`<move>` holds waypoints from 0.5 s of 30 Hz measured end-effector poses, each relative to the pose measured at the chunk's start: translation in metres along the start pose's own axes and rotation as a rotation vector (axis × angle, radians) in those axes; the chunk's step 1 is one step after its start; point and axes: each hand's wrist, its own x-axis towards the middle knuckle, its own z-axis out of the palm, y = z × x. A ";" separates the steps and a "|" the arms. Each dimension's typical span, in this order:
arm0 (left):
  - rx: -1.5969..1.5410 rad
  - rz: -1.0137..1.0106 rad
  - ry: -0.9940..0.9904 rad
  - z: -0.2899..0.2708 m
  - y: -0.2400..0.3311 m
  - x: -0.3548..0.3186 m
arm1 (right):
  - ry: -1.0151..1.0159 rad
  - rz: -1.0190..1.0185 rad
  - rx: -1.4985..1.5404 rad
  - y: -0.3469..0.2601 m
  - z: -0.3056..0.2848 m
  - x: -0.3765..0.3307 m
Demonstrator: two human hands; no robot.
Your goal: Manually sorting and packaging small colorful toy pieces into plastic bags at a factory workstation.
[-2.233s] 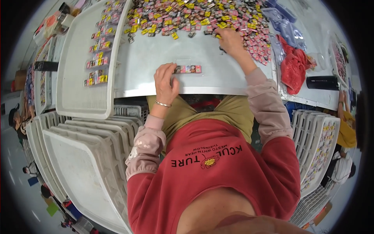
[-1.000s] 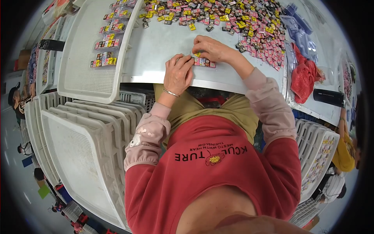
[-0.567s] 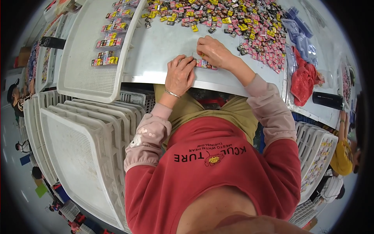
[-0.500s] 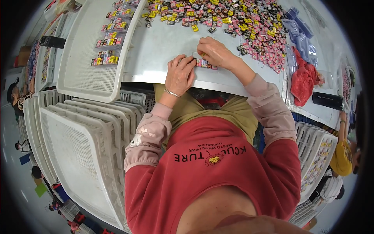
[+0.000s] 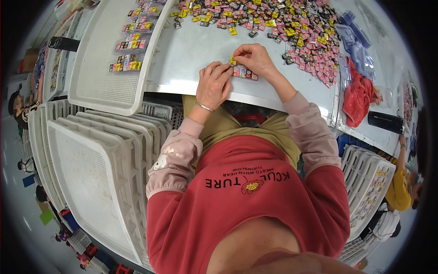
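A short row of small pink, black and white printed packs (image 5: 245, 73) lies near the front edge of the metal table (image 5: 191, 57). My left hand (image 5: 213, 86) is closed at the row's left end, fingertips against it and partly hiding it. Just beyond the row, my right hand (image 5: 255, 59) pinches a small yellow pack (image 5: 233, 60) between thumb and fingers. Whether that yellow pack touches the row is too small to tell. Farther off, a large loose heap of similar packs (image 5: 292, 32) in pink, black and yellow spreads over the table.
To the left, a white perforated tray (image 5: 98, 86) holds several grouped rows of packs (image 5: 125, 64). Stacked white trays (image 5: 82, 169) stand below it. A red cloth (image 5: 358, 98), clear blue plastic pieces (image 5: 356, 39) and a black cylinder (image 5: 385, 121) lie at the right. Other people work nearby.
The yellow pack at my right fingertips now shows more plainly, and that hand's fingers have shifted slightly. My left hand stays at the row's left end. The whole view has shifted a little.
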 end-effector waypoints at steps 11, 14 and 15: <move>0.023 0.028 0.034 0.001 -0.003 -0.001 | 0.089 -0.384 -0.466 0.002 0.020 -0.006; 0.040 0.029 0.005 0.002 -0.003 0.001 | 0.042 -0.403 -0.404 0.002 0.015 -0.001; 0.046 0.026 -0.007 0.001 -0.002 0.001 | 0.019 -0.405 -0.331 0.002 0.011 0.001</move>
